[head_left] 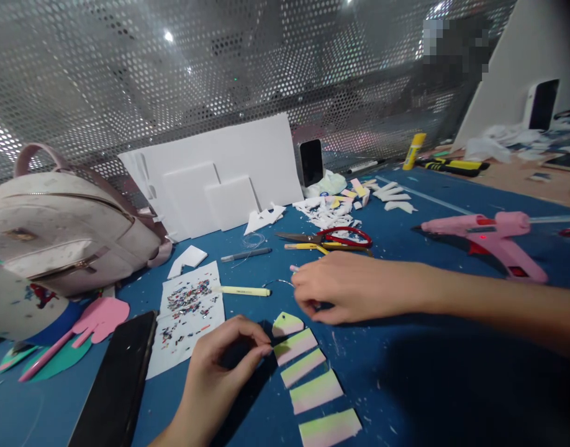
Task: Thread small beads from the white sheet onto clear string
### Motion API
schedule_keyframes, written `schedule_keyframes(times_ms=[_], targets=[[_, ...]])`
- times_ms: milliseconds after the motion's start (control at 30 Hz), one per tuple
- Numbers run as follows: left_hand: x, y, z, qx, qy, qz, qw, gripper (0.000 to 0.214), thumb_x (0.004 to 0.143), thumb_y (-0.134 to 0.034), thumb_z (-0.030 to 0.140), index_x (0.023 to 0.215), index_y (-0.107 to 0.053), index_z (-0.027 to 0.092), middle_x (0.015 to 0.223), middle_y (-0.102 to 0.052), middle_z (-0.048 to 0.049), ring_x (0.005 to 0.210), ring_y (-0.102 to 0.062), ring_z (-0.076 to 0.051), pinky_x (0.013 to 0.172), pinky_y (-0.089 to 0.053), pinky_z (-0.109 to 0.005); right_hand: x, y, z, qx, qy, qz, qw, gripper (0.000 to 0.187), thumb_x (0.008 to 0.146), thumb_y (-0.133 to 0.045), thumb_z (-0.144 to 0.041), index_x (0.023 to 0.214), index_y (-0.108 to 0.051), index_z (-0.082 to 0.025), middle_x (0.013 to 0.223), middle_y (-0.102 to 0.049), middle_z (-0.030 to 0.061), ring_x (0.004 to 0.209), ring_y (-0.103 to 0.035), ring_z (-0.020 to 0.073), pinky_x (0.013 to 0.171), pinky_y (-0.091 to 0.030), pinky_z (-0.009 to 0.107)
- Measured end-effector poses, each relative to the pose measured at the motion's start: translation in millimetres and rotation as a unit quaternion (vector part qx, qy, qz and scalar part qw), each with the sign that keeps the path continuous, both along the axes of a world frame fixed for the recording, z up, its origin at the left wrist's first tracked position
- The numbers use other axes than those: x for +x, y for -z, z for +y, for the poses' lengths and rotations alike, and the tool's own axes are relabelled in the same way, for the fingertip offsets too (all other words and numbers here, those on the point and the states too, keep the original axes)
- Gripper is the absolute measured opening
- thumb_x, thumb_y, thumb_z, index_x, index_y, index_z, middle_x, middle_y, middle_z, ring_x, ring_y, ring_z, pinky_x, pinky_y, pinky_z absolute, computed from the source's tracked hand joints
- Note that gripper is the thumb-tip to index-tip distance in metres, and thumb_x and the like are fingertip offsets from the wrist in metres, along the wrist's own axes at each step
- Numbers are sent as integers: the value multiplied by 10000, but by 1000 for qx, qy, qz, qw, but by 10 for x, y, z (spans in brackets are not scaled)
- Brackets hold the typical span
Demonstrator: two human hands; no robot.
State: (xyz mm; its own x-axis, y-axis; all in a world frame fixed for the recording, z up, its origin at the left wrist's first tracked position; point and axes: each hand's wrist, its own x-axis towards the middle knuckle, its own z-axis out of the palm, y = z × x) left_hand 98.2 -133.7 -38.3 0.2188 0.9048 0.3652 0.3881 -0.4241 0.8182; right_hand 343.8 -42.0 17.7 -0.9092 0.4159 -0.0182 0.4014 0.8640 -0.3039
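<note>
My left hand (pixel 222 366) has its thumb and forefinger pinched together at the left edge of a green-and-pink strip (pixel 298 346); whatever is in the pinch is too small to name. Above that strip lies a pointed green piece (pixel 287 324) with a dark dot. Below it, more strips (pixel 330 427) run in a column towards me, with narrow gaps. My right hand (pixel 329 288) is closed, fingers curled down, just above the pointed piece. A thin curved wire or thread (pixel 279 281) reaches its fingertips, but the grip itself is hidden.
Scissors (pixel 345 236), a yellow marker (pixel 245 290) and a paper sheet with small coloured bits (pixel 210 347) lie beyond my hands. A pink glue gun (pixel 485 231) rests at right. A black phone (pixel 117 385), backpack (pixel 66 230), white boards (pixel 261 149) and white scraps (pixel 326 213) surround the area.
</note>
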Motion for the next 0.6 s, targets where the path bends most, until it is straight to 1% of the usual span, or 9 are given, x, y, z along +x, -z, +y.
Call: schedule_keyframes(times_ms=[67,100,167,200,233,300,400,467,600], targets=[[-1,4,-13,25,-2,-1,1000,137,857,-709,90,831,-742,221,747,-746,13,687,-694,-139,657,-525,-193,-137,129,-106,-109,-6,138,984,60,856,-716,-109,859,-712,-169,846,-637,-8,777,-571,123,693,-381,230],[-4,7,-24,38,-1,-3,999,147,856,-716,83,856,-745,228,759,-750,15,696,-699,-139,663,-531,-193,-206,201,-167,-183,1,188,965,55,847,-733,-124,879,-716,-165,860,-630,-10,782,-569,117,695,-399,216],[-10,9,-47,65,7,-5,998,179,859,-720,67,904,-747,238,777,-752,21,708,-704,-136,675,-536,-192,-318,336,-278,-306,54,263,913,65,827,-751,-174,830,-694,-145,823,-587,-16,679,-499,94,605,-387,200],[-13,7,-57,77,13,-4,997,192,864,-717,57,921,-746,238,786,-754,21,713,-705,-134,680,-537,-192,-355,391,-320,-364,80,276,886,87,828,-745,-197,834,-681,-140,806,-569,-21,644,-476,87,579,-377,199],[-14,4,-65,86,19,-2,996,201,871,-709,46,933,-746,234,793,-755,18,715,-704,-132,686,-537,-194,-378,436,-350,-397,98,283,868,104,820,-742,-212,846,-673,-138,802,-558,-22,637,-469,87,575,-371,203],[-14,-3,-70,100,29,6,995,208,880,-701,31,952,-757,217,803,-762,3,713,-703,-130,692,-538,-199,-390,493,-373,-426,123,293,847,153,819,-739,-267,858,-666,-139,787,-542,-21,633,-446,92,569,-351,214],[-10,-7,-58,114,40,15,993,235,876,-711,19,1009,-786,198,818,-777,-28,717,-714,-143,688,-553,-212,-378,534,-360,-444,137,306,831,194,825,-721,-314,877,-661,-137,773,-522,-20,627,-415,96,562,-325,225],[-6,-2,-48,123,46,12,991,258,874,-714,10,1031,-796,198,828,-787,-41,723,-727,-153,682,-568,-218,-377,558,-356,-443,135,316,828,176,817,-719,-296,863,-666,-135,771,-513,-23,624,-404,93,559,-315,225],[1,2,-41,123,48,2,991,234,866,-727,4,976,-801,197,813,-802,-37,709,-739,-146,673,-578,-200,-399,627,-379,-420,137,340,830,84,790,-720,-209,827,-702,-136,803,-534,-19,619,-413,82,545,-306,220]])
